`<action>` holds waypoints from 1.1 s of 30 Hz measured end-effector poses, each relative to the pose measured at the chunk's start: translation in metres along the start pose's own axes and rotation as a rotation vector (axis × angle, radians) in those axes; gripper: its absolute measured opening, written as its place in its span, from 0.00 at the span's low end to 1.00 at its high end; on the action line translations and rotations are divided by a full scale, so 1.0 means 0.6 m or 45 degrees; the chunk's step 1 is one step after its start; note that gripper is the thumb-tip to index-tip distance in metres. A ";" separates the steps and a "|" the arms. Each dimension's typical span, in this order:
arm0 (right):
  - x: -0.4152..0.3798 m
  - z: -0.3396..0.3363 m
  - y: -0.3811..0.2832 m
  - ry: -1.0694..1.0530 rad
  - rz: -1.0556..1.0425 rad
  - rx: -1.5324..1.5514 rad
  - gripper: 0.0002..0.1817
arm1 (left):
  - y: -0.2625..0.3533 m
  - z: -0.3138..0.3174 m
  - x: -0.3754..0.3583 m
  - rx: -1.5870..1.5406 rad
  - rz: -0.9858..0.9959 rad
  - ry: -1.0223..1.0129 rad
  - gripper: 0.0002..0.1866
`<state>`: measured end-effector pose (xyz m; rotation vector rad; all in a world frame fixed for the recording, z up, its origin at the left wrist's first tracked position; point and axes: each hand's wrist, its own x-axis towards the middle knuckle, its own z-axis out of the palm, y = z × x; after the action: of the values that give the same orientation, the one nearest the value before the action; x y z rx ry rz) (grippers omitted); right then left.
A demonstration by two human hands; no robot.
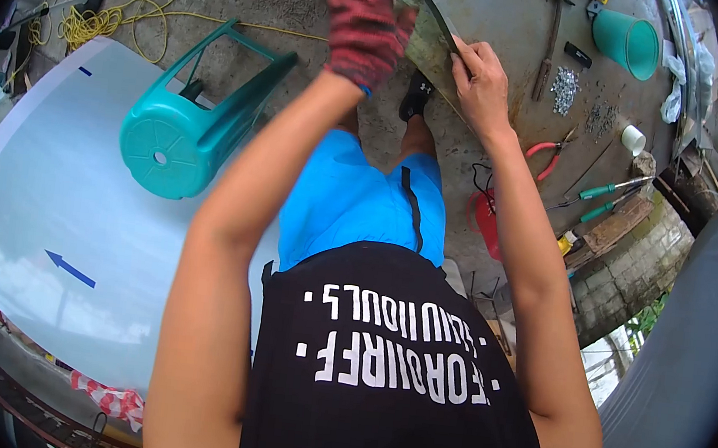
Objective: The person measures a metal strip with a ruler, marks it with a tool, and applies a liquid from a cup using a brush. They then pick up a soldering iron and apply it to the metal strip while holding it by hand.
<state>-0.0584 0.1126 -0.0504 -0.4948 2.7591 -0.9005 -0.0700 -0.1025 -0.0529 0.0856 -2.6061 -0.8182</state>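
A red-and-black work glove (368,37) covers my left hand (367,24), raised at the top middle. Its fingers are curled and slightly smeared, and I cannot tell what, if anything, is in them. Right beside the glove runs a long, thin dark strip (434,9), slightly curved, coming in from the top edge. My bare right hand (481,84) pinches the near end of this strip between thumb and fingers. The strip lies over a grey metal-topped work surface (519,31) in this view.
A hammer (552,48), a green cup (627,44), a pile of small screws (565,90) and red-handled pliers (550,155) lie to the right. Green-handled screwdrivers (598,192) lie nearer. At left, a teal plastic stool (180,140) overlaps a large pale panel (53,218); yellow rope (95,26) coils behind.
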 end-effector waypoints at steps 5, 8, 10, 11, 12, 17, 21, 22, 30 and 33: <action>0.002 -0.018 0.001 -0.102 -0.029 0.060 0.23 | 0.102 0.038 -0.121 -0.625 -0.840 -0.317 0.18; -0.001 -0.025 0.018 -0.176 -0.055 0.091 0.26 | 0.145 0.058 -0.121 -0.657 -1.043 -0.267 0.20; -0.003 -0.026 0.028 -0.181 -0.139 0.091 0.27 | 0.160 0.063 -0.108 -0.666 -1.161 -0.189 0.21; -0.003 -0.025 0.034 -0.198 -0.163 0.094 0.27 | 0.166 0.064 -0.102 -0.621 -1.200 -0.206 0.21; -0.002 -0.025 0.037 -0.204 -0.174 0.112 0.24 | 0.171 0.068 -0.100 -0.578 -1.237 -0.228 0.21; -0.003 -0.024 0.049 -0.219 -0.269 0.102 0.16 | 0.189 0.081 -0.099 -0.738 -1.352 -0.113 0.20; -0.002 -0.026 0.048 -0.231 -0.240 0.107 0.12 | 0.188 0.096 -0.105 -0.696 -1.375 -0.057 0.20; -0.002 -0.025 0.049 -0.220 -0.252 0.113 0.13 | 0.189 0.097 -0.106 -0.692 -1.373 -0.046 0.20; -0.003 -0.019 0.052 -0.149 -0.303 0.113 0.13 | 0.188 0.083 -0.097 -0.767 -1.434 -0.067 0.19; -0.006 -0.019 0.049 -0.160 -0.267 0.128 0.13 | 0.184 0.082 -0.094 -0.760 -1.453 -0.130 0.20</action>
<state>-0.0659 0.1420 -0.0587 -0.8044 2.5692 -1.0106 -0.0314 0.0252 -0.0480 1.4431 -2.1055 -1.9315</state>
